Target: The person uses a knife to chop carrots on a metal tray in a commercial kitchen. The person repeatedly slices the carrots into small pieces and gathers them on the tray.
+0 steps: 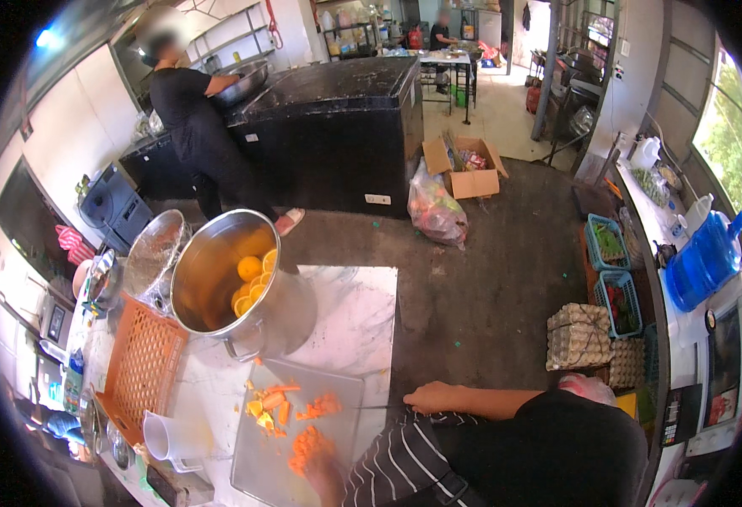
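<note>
My right hand point(426, 397) grips a knife point(375, 406) that extends left over the translucent cutting board point(345, 439). At the lower part of the board, my left hand point(324, 473) touches a heap of finely chopped orange pieces point(307, 448), its fingers hard to make out. A second small chopped pile point(318, 407) lies above it, beside longer orange sticks and yellow-orange peel pieces point(265, 406). Behind the board stands a large steel pot point(290, 300) with orange halves point(252, 270) in amber liquid. A white plastic pitcher point(172, 438) sits left of the board.
An orange crate point(138, 363) and wrapped bowl point(155, 253) share the marble table point(354, 296). A co-worker point(185, 127) stands at a black counter point(328, 144); another person point(441, 42) is farther back. A bag point(434, 207), box point(476, 182) and egg trays point(578, 334) are on the floor.
</note>
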### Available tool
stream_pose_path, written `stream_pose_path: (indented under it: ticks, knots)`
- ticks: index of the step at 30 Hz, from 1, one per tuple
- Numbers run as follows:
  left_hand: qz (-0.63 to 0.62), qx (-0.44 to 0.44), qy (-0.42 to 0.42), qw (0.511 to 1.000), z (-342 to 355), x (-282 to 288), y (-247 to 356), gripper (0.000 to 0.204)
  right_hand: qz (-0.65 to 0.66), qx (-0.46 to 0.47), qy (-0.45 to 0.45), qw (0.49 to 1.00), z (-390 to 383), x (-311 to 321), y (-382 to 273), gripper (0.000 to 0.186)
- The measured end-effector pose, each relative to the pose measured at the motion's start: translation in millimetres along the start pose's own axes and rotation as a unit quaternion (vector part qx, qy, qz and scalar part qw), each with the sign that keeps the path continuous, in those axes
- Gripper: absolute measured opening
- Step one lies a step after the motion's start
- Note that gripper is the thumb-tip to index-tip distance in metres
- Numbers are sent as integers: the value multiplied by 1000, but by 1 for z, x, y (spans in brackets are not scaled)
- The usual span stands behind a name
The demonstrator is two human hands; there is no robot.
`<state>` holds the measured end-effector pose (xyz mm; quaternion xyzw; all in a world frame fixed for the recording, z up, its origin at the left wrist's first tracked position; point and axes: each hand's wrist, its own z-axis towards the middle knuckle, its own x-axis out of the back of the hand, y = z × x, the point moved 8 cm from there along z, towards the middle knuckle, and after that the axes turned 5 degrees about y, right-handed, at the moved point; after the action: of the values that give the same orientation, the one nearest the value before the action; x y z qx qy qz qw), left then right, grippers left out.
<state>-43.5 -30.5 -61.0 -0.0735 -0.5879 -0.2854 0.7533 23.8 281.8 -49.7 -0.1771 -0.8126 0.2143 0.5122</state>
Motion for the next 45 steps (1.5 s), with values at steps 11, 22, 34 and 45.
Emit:
stream_pose_path:
  ticks: [11, 22, 34, 45]
  knots:
    - [-102, 130, 70, 984, 10, 19, -6, 13, -8, -27, -22, 999, 8, 3, -3, 24]
    - [-484, 463, 58, 741, -29, 24, -54, 26, -28, 19, 17, 999, 4, 12, -8, 18]
    - [-398, 548, 46, 735, -62, 25, -65, 22, -33, 29, 10, 999, 19, 15, -8, 17]
    - [-152, 489, 83, 855, -75, 56, -102, 21, -30, 42, -3, 999, 23, 15, -9, 17]
